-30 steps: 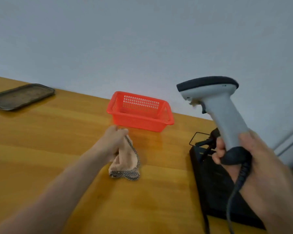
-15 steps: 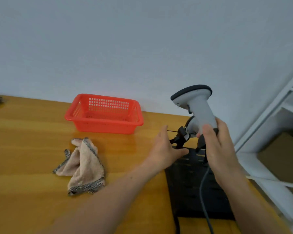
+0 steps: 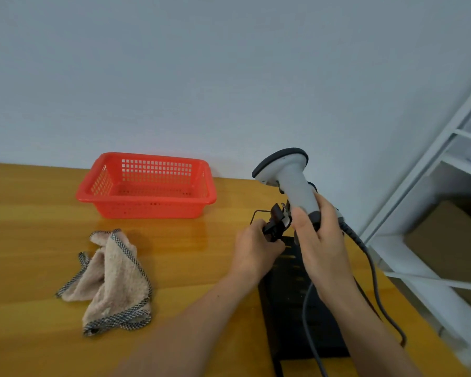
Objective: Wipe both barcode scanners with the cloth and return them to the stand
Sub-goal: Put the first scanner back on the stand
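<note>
Honey-coloured varnished wood makes up the tabletop [image 3: 38, 240], which runs back to a plain pale grey wall [image 3: 201, 77]. Off the tabletop's right edge stands a white metal shelving frame [image 3: 430, 164] with a brown cardboard box [image 3: 446, 240] on a lower shelf.

Near the back edge sits an orange-red plastic basket with perforated sides [image 3: 147, 186]. Closer to the front edge, left of centre, a crumpled beige terry cloth with a black-and-white checked hem [image 3: 112, 281] lies on the wood, touched by neither hand.

At the right end of the tabletop lies a flat black slotted base [image 3: 288, 308], from whose far end rises the black clamp-like holder of the stand [image 3: 276, 223].

The right hand [image 3: 318, 240] is closed around the lower handle of a light grey handheld barcode scanner with a dark grey head [image 3: 291, 180], fingers wrapped and thumb pressed on the front. The scanner is upright, just above the holder, head towards the wall; whether it touches the holder cannot be told. Its grey cable [image 3: 370, 268] trails down over the base towards the front edge.

The left hand [image 3: 256, 251] is curled around the holder, fingers gripping its near side. A second scanner cannot be made out.
</note>
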